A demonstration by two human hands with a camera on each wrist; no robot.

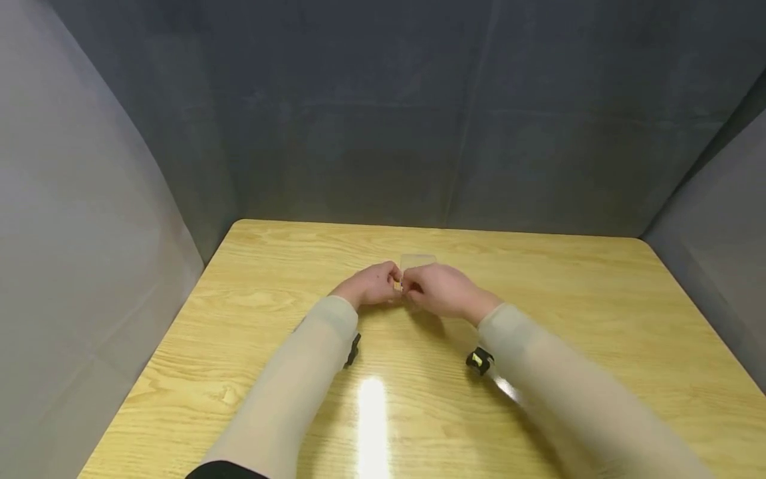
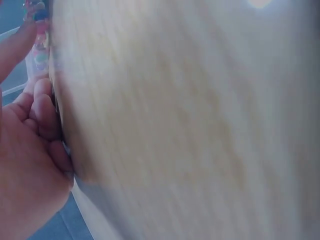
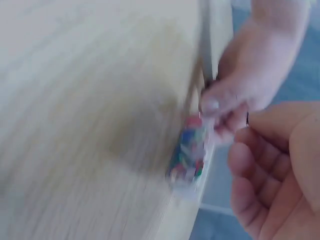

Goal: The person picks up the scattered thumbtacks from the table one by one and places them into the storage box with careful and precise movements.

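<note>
My two hands meet above the middle of the wooden table (image 1: 538,319). Between them is a small clear packet (image 1: 417,261) holding colourful bits (image 3: 187,155), its upper edge sticking out past the fingers. My left hand (image 1: 371,285) pinches the packet from the left, and its fingertips (image 3: 220,107) show on it in the right wrist view. My right hand (image 1: 439,289) closes on it from the right with fingers curled (image 3: 260,175). In the left wrist view my left hand (image 2: 30,170) fills the lower left, with the coloured bits (image 2: 40,37) at the top left. Both wrist views are blurred.
Grey fabric walls (image 1: 383,120) close in the table at the back and on both sides. The table's far edge (image 1: 431,228) lies just beyond the hands. A lamp glare (image 1: 372,412) shines on the wood between my forearms. Small black cameras (image 1: 479,361) sit at both wrists.
</note>
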